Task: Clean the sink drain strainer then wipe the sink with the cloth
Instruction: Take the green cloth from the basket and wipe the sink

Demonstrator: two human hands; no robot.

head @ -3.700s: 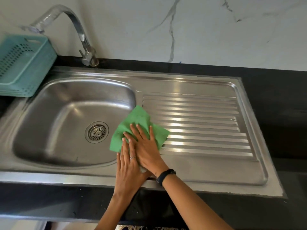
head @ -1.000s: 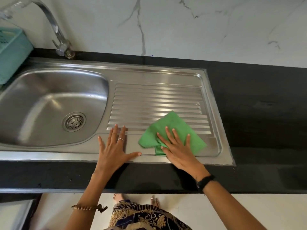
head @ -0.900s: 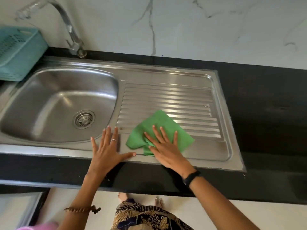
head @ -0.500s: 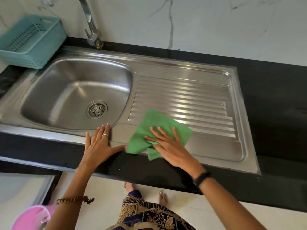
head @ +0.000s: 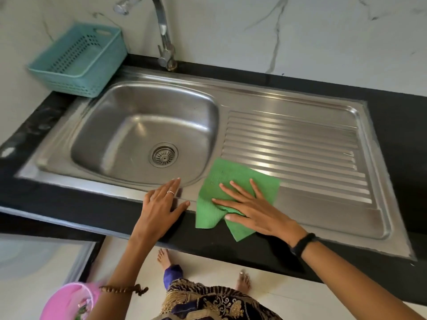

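A green cloth (head: 221, 181) lies on the front rim of the steel sink (head: 300, 107), at the left end of the ribbed drainboard (head: 293, 146), and hangs a little over the black counter edge. My right hand (head: 251, 209) presses flat on the cloth, fingers spread and pointing left. Flat on the sink's front rim just left of the cloth rests my left hand (head: 161, 204), holding nothing. The round drain strainer (head: 164, 154) sits in place in the bottom of the basin (head: 129, 125), apart from both hands.
A curved tap (head: 163, 28) stands behind the basin. A teal perforated basket (head: 80, 58) sits at the back left corner. Black countertop (head: 397, 139) surrounds the sink. A pink bucket (head: 67, 301) is on the floor at lower left, near my bare feet.
My right hand has slid the cloth left along the front of the drainboard toward the basin. The left hand stays flat on the front rim. The view has swung left.
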